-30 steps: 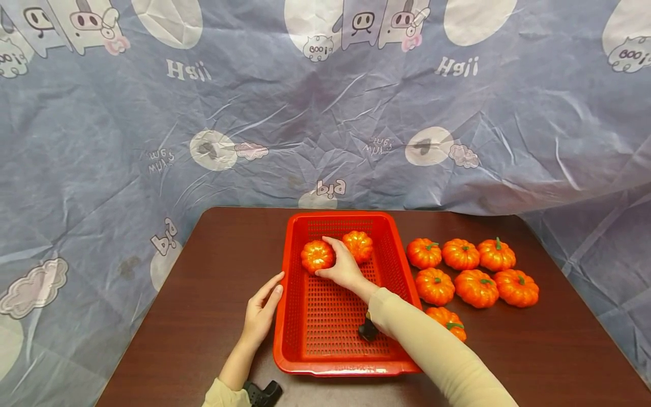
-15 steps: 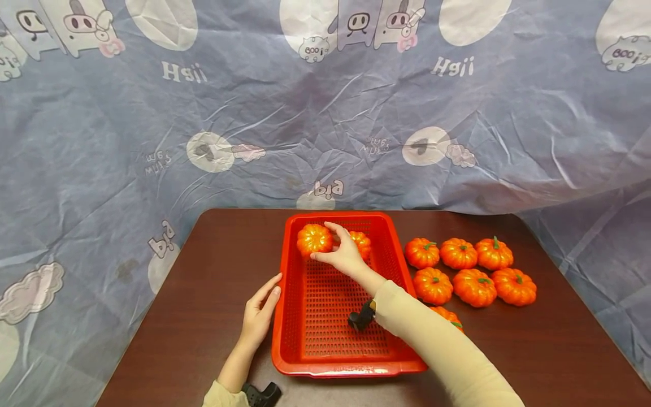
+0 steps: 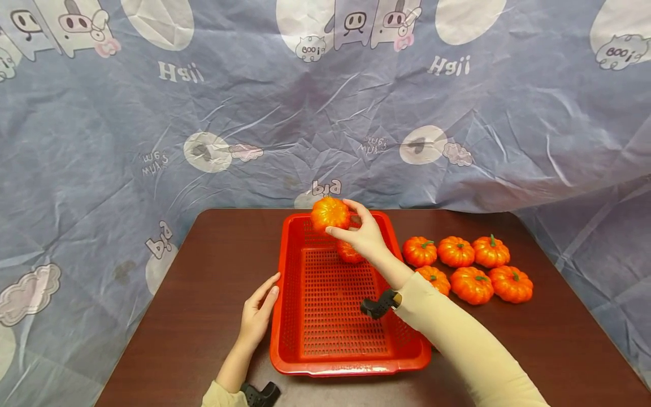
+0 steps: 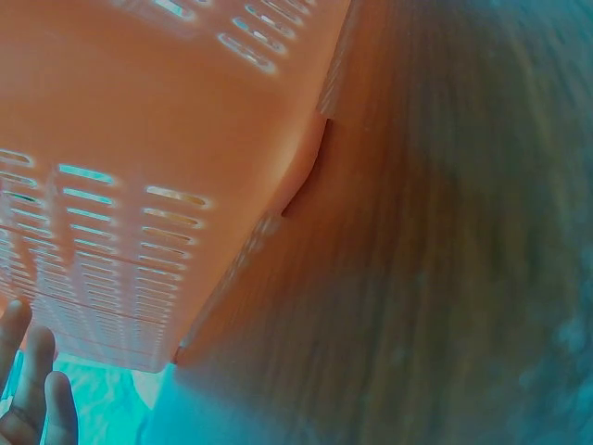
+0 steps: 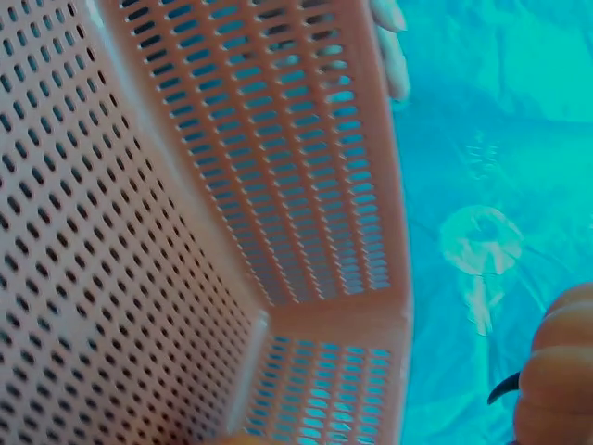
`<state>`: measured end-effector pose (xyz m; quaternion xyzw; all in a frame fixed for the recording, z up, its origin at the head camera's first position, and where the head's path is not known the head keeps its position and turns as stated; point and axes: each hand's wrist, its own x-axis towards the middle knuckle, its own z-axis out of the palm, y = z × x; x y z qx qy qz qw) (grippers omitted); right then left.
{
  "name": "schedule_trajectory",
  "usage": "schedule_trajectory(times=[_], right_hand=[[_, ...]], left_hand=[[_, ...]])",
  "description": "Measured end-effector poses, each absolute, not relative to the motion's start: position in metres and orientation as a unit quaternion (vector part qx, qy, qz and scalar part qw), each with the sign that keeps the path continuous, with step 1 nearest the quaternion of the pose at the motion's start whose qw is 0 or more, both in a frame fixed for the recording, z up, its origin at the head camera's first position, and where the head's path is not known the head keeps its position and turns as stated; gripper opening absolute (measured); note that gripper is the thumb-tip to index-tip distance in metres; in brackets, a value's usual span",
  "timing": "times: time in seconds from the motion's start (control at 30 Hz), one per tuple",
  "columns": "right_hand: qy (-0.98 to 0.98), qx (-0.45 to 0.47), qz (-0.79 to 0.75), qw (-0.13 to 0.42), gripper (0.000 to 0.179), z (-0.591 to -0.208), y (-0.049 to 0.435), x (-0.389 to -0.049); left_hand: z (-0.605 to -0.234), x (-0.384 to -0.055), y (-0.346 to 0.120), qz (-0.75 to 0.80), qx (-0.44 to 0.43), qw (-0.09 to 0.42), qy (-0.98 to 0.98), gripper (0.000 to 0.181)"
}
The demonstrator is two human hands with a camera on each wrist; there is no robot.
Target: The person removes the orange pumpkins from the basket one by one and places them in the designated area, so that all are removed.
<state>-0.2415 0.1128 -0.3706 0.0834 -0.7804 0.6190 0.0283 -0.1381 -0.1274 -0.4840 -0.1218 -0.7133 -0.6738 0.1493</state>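
My right hand [image 3: 363, 232] grips a small orange pumpkin [image 3: 329, 215] between thumb and fingers, raised over the far end of the red plastic basket [image 3: 351, 366]. That pumpkin [image 5: 561, 371] also shows at the right edge of the right wrist view. Below the hand, another pumpkin [image 3: 350, 252] sits inside the basket, partly covered by the hand. My left hand [image 3: 256, 311] touches the basket's left rim with its fingers extended. In the left wrist view, fingers [image 4: 37, 389] appear beside the perforated basket wall [image 4: 139, 93].
Several orange pumpkins with green stems, one of them a pumpkin [image 3: 472, 285] in the nearer row, stand right of the basket on the brown table [image 3: 213, 254]. My right sleeve [image 3: 458, 333] covers part of that area. A grey-blue printed cloth [image 3: 285, 113] hangs behind.
My right hand has lifted the gripped pumpkin from inside the basket, up and slightly right. The left hand has stayed at the rim. The other pumpkin remains in the basket.
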Motion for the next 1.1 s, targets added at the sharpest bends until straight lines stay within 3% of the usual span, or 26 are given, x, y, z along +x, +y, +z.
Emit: schedule_trajectory(times=[0.53,1.1], right_hand=[[-0.768,0.034,0.634,0.084,0.075,-0.344,0.19,-0.215],[-0.725,0.009,0.667,0.175,0.07,-0.358,0.277,-0.178]], left_hand=[[-0.483,-0.137,-0.126,-0.67,-0.11,0.146,-0.719,0.033],[-0.483,-0.136,-0.125,-0.679,-0.095,0.131,-0.716,0.033]])
